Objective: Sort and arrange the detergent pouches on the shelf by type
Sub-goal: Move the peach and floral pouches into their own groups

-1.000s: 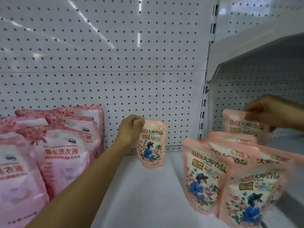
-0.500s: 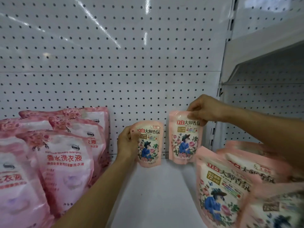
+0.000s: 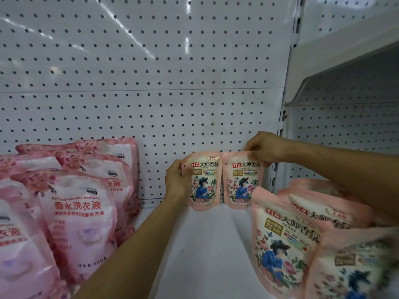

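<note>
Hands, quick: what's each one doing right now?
Left hand: fingers grip the left floral pouch by its side.
Right hand: fingers pinch the top of the right floral pouch.

One camera only, up on my head, looking forward and slightly down into the shelf [image 3: 207, 244]. I'm close in, facing the pegboard back panel [image 3: 151, 83] nearly square.

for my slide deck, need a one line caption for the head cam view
Left hand and right hand set two floral pouches side by side against the pegboard.

White pegboard back panel [image 3: 151, 72] (perforated)
</note>
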Action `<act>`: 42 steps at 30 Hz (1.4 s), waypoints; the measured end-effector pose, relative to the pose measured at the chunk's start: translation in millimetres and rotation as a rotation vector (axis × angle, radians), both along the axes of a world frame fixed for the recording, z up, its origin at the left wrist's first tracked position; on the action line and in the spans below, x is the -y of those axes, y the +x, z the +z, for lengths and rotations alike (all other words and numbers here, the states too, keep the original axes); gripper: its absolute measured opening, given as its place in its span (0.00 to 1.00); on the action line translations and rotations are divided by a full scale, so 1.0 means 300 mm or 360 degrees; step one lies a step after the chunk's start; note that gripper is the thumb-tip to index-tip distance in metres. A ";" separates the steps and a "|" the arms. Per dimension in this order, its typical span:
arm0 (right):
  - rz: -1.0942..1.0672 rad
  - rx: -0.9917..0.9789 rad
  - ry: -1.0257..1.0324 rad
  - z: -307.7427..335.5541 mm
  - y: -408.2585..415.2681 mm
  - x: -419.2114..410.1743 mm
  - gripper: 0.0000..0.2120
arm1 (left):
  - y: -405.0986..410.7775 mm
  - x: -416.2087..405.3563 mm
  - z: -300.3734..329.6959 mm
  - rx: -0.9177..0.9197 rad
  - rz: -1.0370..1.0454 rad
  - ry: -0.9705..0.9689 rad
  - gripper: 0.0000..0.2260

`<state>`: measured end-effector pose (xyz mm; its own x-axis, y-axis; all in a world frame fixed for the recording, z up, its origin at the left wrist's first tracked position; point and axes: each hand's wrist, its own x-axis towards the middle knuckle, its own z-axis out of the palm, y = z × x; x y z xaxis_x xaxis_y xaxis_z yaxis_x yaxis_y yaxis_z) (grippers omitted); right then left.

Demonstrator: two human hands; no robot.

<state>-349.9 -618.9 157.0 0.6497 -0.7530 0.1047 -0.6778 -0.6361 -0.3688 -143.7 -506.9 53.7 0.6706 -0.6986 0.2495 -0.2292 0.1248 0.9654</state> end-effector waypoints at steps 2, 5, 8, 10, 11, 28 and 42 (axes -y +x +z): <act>0.0032 -0.0156 -0.0006 0.017 -0.015 -0.010 0.13 | -0.009 -0.007 0.011 0.0147 0.0129 0.0087 0.09; 0.0019 -0.0322 -0.0170 0.063 -0.071 -0.054 0.23 | -0.068 -0.073 0.036 0.0666 0.0391 -0.0089 0.21; 0.0100 -0.0102 -0.0099 0.110 -0.158 -0.160 0.19 | -0.198 -0.193 0.074 0.0557 -0.0196 -0.0327 0.18; 0.0207 0.0034 0.0060 0.124 -0.229 -0.246 0.16 | -0.273 -0.251 0.074 0.0318 -0.0807 -0.0182 0.21; 0.0267 0.0038 0.0123 0.128 -0.266 -0.291 0.18 | -0.297 -0.264 0.065 0.0261 -0.1033 -0.0050 0.23; -0.0511 -0.0466 -0.0811 -0.078 -0.570 -0.312 0.07 | -0.187 -0.271 -0.064 -0.0038 -0.0428 -0.0079 0.06; -0.0308 -0.0130 -0.0946 0.005 -0.450 -0.280 0.13 | -0.088 -0.285 -0.157 0.0057 -0.0408 0.0158 0.11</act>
